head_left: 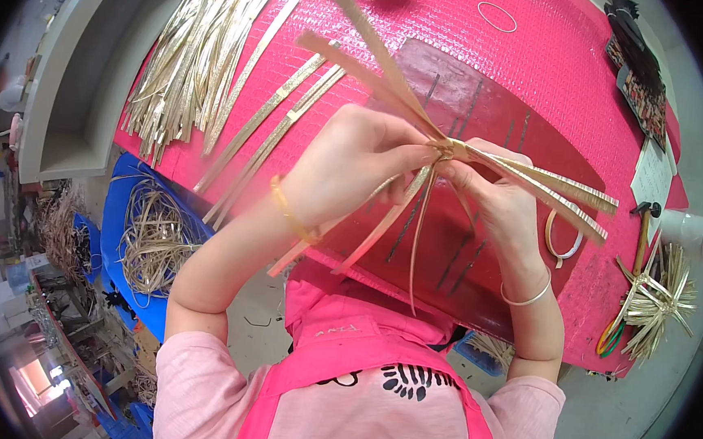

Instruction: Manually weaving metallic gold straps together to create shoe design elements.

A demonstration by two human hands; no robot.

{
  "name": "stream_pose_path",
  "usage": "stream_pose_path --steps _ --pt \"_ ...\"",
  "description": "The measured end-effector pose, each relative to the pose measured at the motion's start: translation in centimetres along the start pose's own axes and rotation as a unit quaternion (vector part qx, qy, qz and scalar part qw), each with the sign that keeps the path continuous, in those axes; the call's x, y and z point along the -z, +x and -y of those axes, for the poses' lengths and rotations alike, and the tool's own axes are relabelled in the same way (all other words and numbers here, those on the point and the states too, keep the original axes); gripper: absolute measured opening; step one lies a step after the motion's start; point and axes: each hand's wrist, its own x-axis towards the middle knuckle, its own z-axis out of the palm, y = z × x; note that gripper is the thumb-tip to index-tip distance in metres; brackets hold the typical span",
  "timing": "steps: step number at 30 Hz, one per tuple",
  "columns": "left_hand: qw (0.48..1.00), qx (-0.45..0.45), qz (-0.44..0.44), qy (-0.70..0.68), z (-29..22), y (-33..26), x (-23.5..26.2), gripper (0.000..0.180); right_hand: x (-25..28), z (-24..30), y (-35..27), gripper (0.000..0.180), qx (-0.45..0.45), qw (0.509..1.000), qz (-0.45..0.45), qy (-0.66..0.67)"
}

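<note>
Several flat golden strips (551,184) cross and radiate from a woven centre, held above the table between my two hands. My left hand (356,159) pinches the strips left of the crossing, thumb and fingers pressed together. On the other side, my right hand (496,193) grips the same crossing, its thumb in front and the other fingers partly hidden behind. Some strips point up and left, others stretch right, and thinner ends hang down past my palms. Below them lies a dark red mat (527,150) marked with black lines.
A pile of golden strips (204,54) lies on the pink table cover (300,20) at far left, with a few loose strips (283,92) beside it. A blue container (116,203) holds tangled strips. To the right are a tape roll (550,233), a hammer (642,232) and golden woven pieces (662,302).
</note>
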Motion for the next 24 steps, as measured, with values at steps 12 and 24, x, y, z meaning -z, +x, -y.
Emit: stream_pose_path --steps 12,24 --pt "0.900 -0.344 -0.100 0.249 2.0 0.0 0.0 0.013 -0.7 -0.4 -1.0 0.010 -0.118 0.919 0.040 0.375" --pt "0.997 -0.062 -0.001 0.038 -0.7 0.3 0.1 0.015 -0.7 0.8 -0.3 0.014 0.304 0.875 -0.149 -0.346"
